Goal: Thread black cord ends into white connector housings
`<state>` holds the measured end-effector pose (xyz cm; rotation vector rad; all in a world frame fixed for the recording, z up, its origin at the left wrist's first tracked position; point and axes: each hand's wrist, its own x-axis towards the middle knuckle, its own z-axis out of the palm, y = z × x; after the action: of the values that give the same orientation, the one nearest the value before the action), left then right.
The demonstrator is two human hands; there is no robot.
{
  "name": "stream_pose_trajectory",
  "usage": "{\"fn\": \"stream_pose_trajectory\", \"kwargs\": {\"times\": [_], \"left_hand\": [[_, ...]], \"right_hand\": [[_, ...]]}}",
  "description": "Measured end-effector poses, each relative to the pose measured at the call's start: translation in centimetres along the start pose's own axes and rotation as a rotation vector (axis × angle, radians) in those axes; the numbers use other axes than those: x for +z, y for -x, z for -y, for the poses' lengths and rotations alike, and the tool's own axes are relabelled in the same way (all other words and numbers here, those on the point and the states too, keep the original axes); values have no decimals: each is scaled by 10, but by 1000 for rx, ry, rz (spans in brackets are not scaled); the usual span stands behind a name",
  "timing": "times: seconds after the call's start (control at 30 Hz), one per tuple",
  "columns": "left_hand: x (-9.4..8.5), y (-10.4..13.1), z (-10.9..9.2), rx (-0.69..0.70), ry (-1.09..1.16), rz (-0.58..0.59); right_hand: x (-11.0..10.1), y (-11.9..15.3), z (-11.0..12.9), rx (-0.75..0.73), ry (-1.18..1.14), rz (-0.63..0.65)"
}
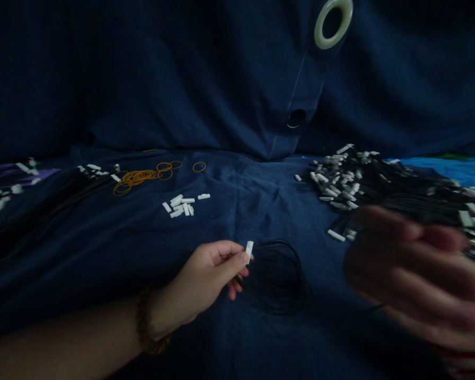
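Black cord coil is low centre, at the fingertips of the left hand, which pinches a white tag at the loop's left edge. Right hand blurred, right of the coil, fingers bent; can't tell if it grips anything. Beyond the coil on blue cloth: loose white pieces, then orange rubber bands. White-tipped black cords heaped right.

White tab, black cord apparently coiled
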<state>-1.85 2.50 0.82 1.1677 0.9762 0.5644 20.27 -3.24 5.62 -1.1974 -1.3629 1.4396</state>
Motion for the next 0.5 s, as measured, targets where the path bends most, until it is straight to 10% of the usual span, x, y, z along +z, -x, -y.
{"fn": "stream_pose_trajectory", "kwargs": {"times": [0.17, 0.5], "left_hand": [[-1, 2, -2, -32, 32, 139], [-8, 0, -3, -76, -30, 262]], "right_hand": [[45, -11, -27, 107, -148, 201], [46, -11, -38, -241, 455, 166]]}}
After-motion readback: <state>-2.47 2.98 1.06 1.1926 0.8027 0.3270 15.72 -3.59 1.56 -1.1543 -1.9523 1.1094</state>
